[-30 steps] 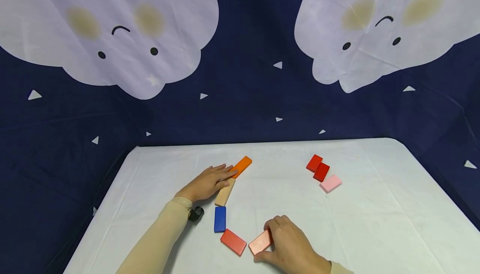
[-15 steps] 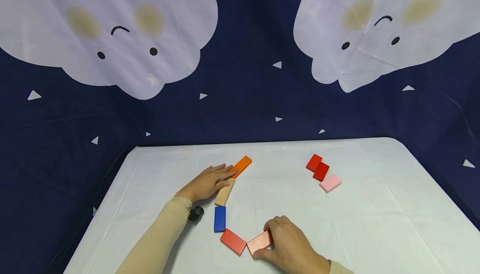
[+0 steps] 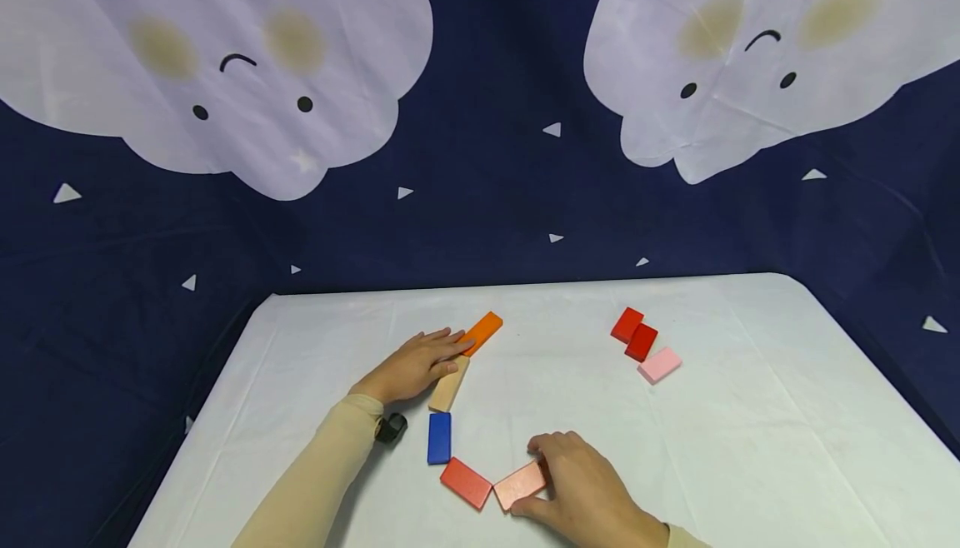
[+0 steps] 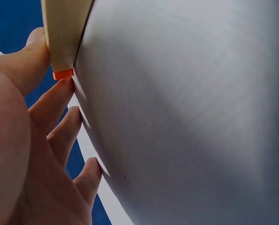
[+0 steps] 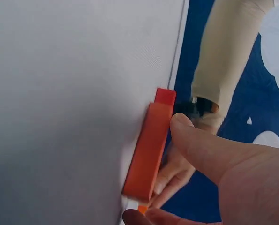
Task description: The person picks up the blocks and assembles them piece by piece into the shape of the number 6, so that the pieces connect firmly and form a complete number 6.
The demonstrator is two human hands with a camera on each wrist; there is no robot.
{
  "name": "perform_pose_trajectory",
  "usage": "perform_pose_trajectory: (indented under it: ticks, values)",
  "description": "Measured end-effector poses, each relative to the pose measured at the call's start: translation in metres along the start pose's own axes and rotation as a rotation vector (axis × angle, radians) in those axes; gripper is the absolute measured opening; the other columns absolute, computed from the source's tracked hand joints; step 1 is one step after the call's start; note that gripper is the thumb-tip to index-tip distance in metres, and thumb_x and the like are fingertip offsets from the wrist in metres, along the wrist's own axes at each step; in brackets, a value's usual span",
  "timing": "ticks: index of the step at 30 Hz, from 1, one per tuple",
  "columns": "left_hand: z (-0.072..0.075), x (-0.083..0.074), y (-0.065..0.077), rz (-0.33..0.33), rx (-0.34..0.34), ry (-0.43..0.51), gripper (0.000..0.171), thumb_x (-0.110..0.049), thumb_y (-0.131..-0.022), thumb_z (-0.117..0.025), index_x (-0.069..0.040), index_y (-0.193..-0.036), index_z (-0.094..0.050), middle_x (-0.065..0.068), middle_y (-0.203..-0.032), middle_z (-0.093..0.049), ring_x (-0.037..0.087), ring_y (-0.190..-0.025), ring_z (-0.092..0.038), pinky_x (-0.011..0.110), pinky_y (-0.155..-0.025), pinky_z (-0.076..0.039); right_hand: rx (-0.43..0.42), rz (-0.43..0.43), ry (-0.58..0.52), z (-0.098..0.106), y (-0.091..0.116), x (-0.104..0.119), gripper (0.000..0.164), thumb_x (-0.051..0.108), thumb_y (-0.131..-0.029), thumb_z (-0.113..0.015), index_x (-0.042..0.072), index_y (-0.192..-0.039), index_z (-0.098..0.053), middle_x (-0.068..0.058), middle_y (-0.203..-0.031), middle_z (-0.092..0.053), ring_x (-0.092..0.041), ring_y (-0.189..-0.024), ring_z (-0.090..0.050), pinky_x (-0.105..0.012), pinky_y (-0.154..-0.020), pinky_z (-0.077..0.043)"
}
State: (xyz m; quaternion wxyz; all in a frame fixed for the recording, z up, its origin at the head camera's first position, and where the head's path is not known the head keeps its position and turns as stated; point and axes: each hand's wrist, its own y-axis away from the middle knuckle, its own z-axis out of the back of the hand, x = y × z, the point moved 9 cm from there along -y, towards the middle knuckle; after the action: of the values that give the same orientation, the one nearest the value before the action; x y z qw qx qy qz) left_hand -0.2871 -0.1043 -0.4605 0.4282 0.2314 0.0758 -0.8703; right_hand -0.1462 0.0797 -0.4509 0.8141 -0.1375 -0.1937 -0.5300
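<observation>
Wooden blocks form a curved row on the white-covered table. At its far end, my left hand rests with extended fingers over the orange block and beside the natural wood block. In the left wrist view, its thumb touches the natural wood block. A blue block and a red block continue the row. My right hand is around the salmon-pink block, whose corner meets the red block. In the right wrist view, a gap shows between its fingers and the pink block.
Two red blocks and a light pink block lie at the table's back right. A dark blue cloth printed with clouds hangs behind the table.
The right hand has slid the salmon-pink block left against the red block's corner. Since then its thumb has shifted slightly right and the hand has loosened. The left hand stays put.
</observation>
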Motion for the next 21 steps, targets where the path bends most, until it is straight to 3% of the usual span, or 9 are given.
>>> perform_pose_trajectory:
  ticks: [6, 13, 21]
  values:
    - [0.0, 0.0, 0.0, -0.002, 0.0, -0.003, 0.05, -0.033, -0.107, -0.049, -0.018, -0.154, -0.044, 0.007, -0.159, -0.038, 0.031, -0.149, -0.028, 0.057, -0.121, -0.017, -0.089, -0.053, -0.01, 0.021, 0.002, -0.013, 0.06, 0.052, -0.072, -0.087, 0.01, -0.111, -0.068, 0.009, -0.093, -0.061, -0.007, -0.087, -0.052, -0.033, -0.078, -0.053]
    - [-0.001, 0.001, -0.001, -0.003, 0.004, -0.018, 0.05, -0.034, -0.107, -0.049, -0.018, -0.154, -0.043, 0.007, -0.16, -0.037, 0.03, -0.149, -0.028, 0.057, -0.121, -0.017, -0.207, -0.111, -0.07, 0.05, 0.001, -0.032, 0.058, 0.038, -0.069, -0.092, 0.012, -0.116, -0.069, 0.008, -0.095, -0.064, -0.007, -0.091, -0.056, -0.034, -0.081, -0.053]
    - [-0.001, 0.0, 0.0, -0.001, 0.005, -0.008, 0.05, -0.033, -0.107, -0.049, -0.018, -0.154, -0.043, 0.007, -0.16, -0.037, 0.03, -0.15, -0.028, 0.057, -0.121, -0.017, -0.291, -0.097, -0.095, 0.07, 0.003, -0.046, 0.057, 0.033, -0.071, -0.092, 0.01, -0.118, -0.069, 0.005, -0.099, -0.068, -0.01, -0.092, -0.06, -0.038, -0.081, -0.053]
